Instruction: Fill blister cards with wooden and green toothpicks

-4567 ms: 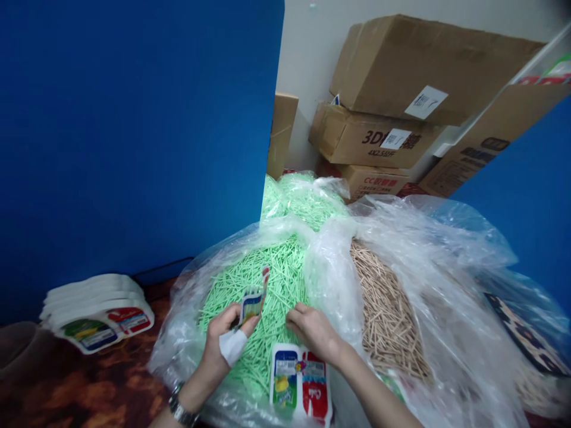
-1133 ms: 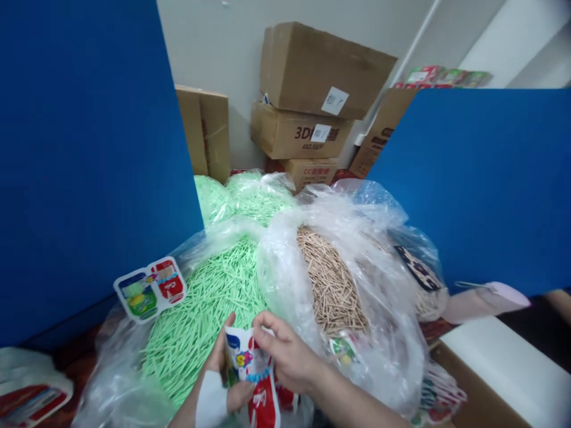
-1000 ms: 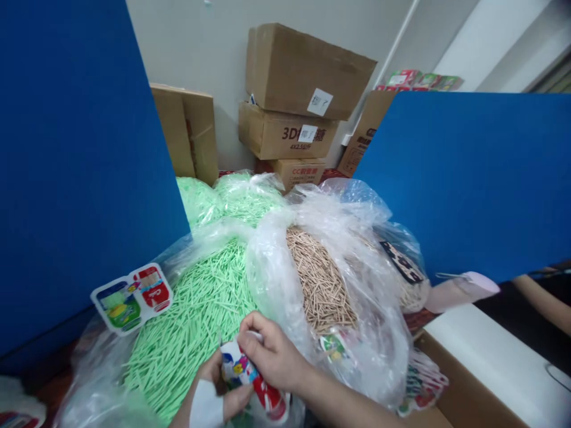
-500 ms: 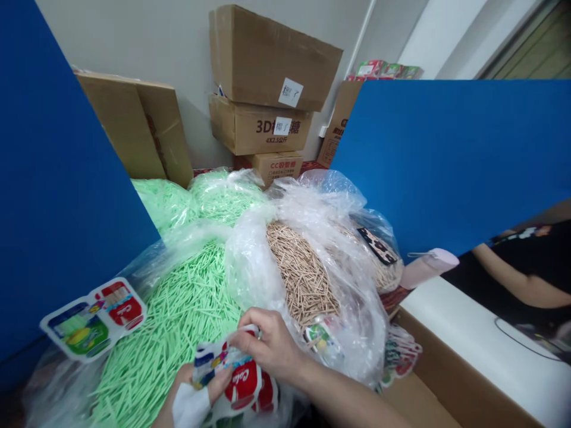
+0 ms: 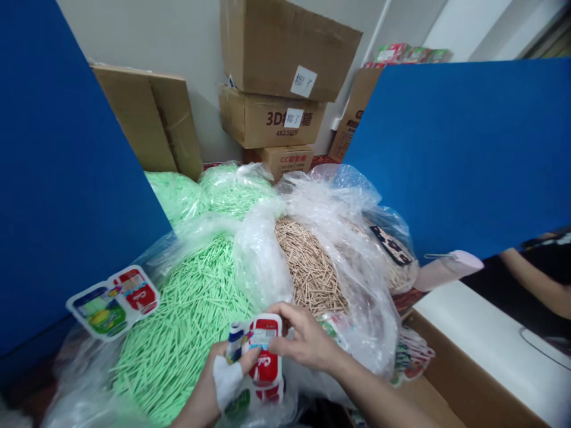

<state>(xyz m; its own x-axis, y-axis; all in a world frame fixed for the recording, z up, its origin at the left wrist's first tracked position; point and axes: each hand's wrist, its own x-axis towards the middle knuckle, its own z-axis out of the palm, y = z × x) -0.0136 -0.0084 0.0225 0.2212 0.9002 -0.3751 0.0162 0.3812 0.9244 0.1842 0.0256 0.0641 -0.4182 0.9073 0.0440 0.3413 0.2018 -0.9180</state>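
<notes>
Clock positions taken about the two hands. Left hand (image 5: pixel 227 368), with a white wrap around its thumb base, has its fingers clamped on a small white-rimmed two-part printed pack (image 5: pixel 266 336), thumb across the front. Right hand (image 5: pixel 303 339) grips the same pack at its right edge, thumb on the front face. The pack's red half faces the camera; its blue half is turned away at an angle. Below, near six o'clock, a second red-and-green printed pack (image 5: pixel 269 392) lies partly covered by the held one. Between nine and ten o'clock: a flat white-rimmed pack with a green-and-blue panel and a red panel (image 5: pixel 109 312), resting at the edge of a large heap of thin pale-green sticks (image 5: pixel 191 315) in clear plastic. At one o'clock: a heap of thin brown sticks (image 5: pixel 310 270), also in clear plastic. At two o'clock: a flat black rectangular item with a pale pattern (image 5: pixel 391 245). Between two and three: a pale-pink cylinder (image 5: pixel 448 270), and beyond it a co-worker's bare forearm (image 5: pixel 537 282). At twelve o'clock: stacked brown cardboard boxes (image 5: pixel 279 119) against a grey wall (image 5: pixel 178 32).
</notes>
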